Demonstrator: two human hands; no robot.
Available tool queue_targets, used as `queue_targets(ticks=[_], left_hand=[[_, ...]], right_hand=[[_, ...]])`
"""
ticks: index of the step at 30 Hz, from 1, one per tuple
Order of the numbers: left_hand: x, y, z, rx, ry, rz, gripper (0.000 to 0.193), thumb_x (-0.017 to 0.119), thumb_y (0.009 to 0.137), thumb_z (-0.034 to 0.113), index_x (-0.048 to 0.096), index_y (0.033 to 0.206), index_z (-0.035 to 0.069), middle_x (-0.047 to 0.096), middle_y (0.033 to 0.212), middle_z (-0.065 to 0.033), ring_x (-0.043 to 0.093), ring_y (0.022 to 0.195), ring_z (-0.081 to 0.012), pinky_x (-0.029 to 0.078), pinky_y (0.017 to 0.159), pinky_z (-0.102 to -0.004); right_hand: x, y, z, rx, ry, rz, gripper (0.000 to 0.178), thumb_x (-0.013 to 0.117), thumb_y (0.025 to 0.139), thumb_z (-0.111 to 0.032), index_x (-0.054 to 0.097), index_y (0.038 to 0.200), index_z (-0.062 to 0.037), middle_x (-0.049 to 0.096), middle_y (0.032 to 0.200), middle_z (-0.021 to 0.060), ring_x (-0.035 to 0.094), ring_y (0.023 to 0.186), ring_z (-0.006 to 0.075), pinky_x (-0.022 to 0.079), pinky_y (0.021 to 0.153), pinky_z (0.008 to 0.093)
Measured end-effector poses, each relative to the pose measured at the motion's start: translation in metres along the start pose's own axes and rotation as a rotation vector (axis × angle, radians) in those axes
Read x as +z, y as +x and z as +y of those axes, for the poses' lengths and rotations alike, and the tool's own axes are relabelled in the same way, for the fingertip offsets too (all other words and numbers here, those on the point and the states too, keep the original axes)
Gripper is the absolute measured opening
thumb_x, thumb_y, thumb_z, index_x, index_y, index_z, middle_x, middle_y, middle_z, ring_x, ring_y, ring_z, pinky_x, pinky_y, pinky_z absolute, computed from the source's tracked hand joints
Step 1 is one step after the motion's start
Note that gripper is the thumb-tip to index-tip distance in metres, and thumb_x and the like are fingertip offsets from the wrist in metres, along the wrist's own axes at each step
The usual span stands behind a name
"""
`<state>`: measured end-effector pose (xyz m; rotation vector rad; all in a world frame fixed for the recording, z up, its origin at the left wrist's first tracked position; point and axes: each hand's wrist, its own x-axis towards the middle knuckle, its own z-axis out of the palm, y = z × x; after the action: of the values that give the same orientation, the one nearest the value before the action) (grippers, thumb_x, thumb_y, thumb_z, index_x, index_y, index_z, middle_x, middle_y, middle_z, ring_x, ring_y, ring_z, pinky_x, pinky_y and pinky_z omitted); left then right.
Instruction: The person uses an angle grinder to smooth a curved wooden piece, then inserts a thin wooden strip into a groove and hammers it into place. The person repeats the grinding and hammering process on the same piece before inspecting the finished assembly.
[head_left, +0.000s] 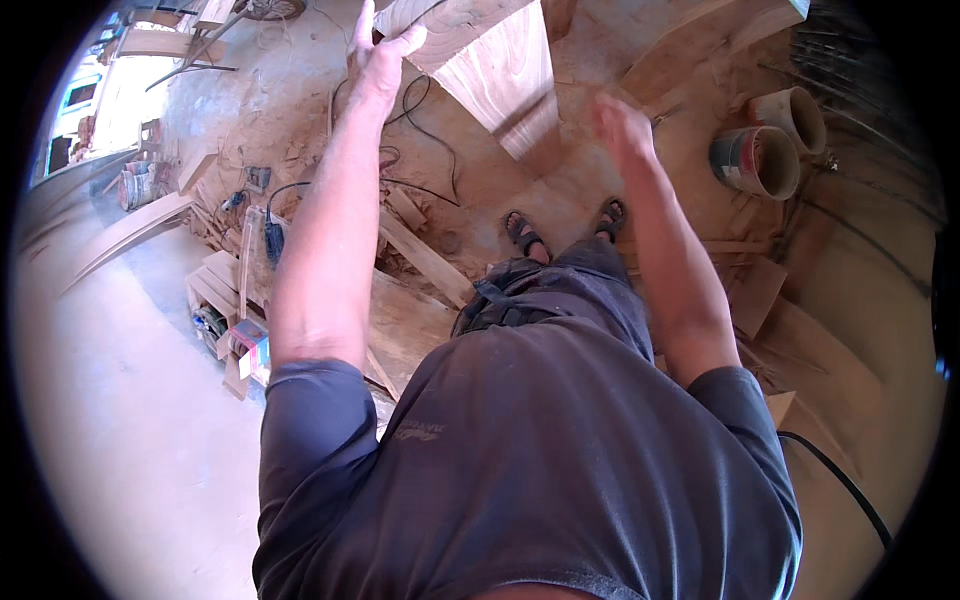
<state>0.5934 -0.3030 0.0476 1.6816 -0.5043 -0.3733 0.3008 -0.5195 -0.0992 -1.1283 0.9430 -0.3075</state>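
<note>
My left hand (pixel 378 68) is at the top of the head view, at the left edge of a thick piece of wood (pixel 500 75). Its thumb lies over the wood and one finger stretches along the side; the other fingers are hidden. Pale, grained and wedge-like in outline, the wood runs out past the top of the picture. To its right, apart from it, my right hand (pixel 625 130) hangs in the air, smeared by motion. Whether its fingers are closed is not clear.
Two buckets (pixel 755 162) stand at the right by the wall. A dark cable (pixel 455 170) winds over the dusty floor. Wood offcuts (pixel 425 260) and a dark corded tool (pixel 273 240) lie at the left. A large wooden slab (pixel 700 50) is at the upper right.
</note>
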Motion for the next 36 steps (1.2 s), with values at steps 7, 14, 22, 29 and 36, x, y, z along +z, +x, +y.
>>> queue_targets(ticks=[7,14,22,29,36], left_hand=[[-0.001,0.042,-0.006,-0.112,-0.190,-0.044,0.105,0.081,0.086,0.006,0.013,0.166,-0.003,0.045,0.159,-0.0205,0.049,0.140,-0.0281,0.032,0.122,-0.0375],[-0.054,0.048,-0.015,-0.169,-0.233,0.092,0.097,0.078,0.089,0.007,0.020,0.166,0.002,0.053,0.152,-0.0175,0.054,0.133,-0.0267,0.037,0.117,-0.0407],[-0.058,-0.005,-0.011,-0.199,-0.193,0.286,0.092,0.077,0.091,0.005,0.023,0.166,0.005,0.055,0.149,-0.0156,0.056,0.130,-0.0269,0.041,0.112,-0.0422],[-0.022,-0.061,0.000,-0.183,-0.057,0.369,0.108,0.086,0.085,0.020,0.018,0.166,0.001,0.021,0.171,-0.0241,0.029,0.155,-0.0342,0.021,0.130,-0.0469],[0.056,-0.105,0.037,-0.035,0.061,0.387,0.130,0.090,0.076,0.044,0.009,0.164,-0.005,0.024,0.162,-0.0324,0.032,0.150,-0.0411,0.025,0.127,-0.0502]], right_hand=[[-0.218,-0.142,0.261,0.246,-0.505,0.038,0.019,0.067,0.092,-0.018,0.063,0.074,-0.0130,0.057,0.070,-0.0026,0.055,0.061,0.0141,0.043,0.055,0.0334],[-0.193,-0.255,0.218,0.533,0.175,0.271,0.025,0.067,0.090,-0.011,0.055,0.069,-0.0157,0.050,0.066,-0.0046,0.046,0.055,0.0107,0.032,0.049,0.0296],[-0.076,-0.115,0.086,0.348,0.086,0.140,0.015,0.060,0.087,-0.005,0.058,0.073,-0.0083,0.052,0.070,-0.0018,0.045,0.060,0.0107,0.036,0.053,0.0302],[0.007,-0.027,-0.074,0.009,-0.119,-0.252,0.053,0.065,0.103,-0.028,0.057,0.147,0.0004,0.070,0.128,0.0119,0.065,0.119,0.0212,0.051,0.104,0.0375],[0.113,-0.031,-0.171,-0.372,-0.214,-0.265,0.070,0.071,0.100,-0.030,0.045,0.157,-0.0011,0.060,0.147,0.0184,0.057,0.133,0.0241,0.039,0.116,0.0345]])
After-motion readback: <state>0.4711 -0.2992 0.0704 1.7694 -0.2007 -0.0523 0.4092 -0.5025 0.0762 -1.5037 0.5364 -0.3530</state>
